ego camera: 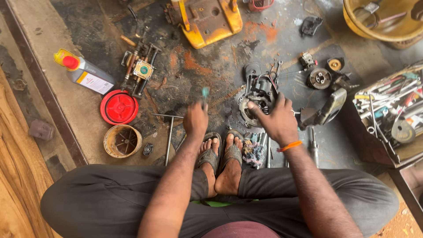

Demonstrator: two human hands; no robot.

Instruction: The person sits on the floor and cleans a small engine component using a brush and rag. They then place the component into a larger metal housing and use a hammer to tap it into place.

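Landmark: the small engine block (pixel 260 94), dark grey metal with wires, lies on the oily floor (pixel 207 66) just in front of the person's feet; all places below are told from it.
Right hand (pixel 275 118): it rests on the near right side of the engine block; the fingers are spread and curled over the metal, so they grip it and touch it.
Left hand (pixel 196 119): it is to the left of the engine block, apart from it; the fingers are closed in a fist around a tool with a teal handle (pixel 205 92); the handle tip stands up above the fist; the working end I cannot see.
Wrist: an orange band (pixel 289 146) is on the right wrist, nearer to the person than the engine block.
Left of the block: a T-shaped metal rod (pixel 169 132) lies near the left hand; further left are a red round cover (pixel 119 107), a tan round cup part (pixel 122 141) and an oil bottle (pixel 83 72) lying on its side.
Right of the block: a round metal disc part (pixel 320 78) is near; an open box of tools (pixel 392 110) is well apart.
Beyond the block: a yellow metal housing (pixel 207 20) lies far from the person.
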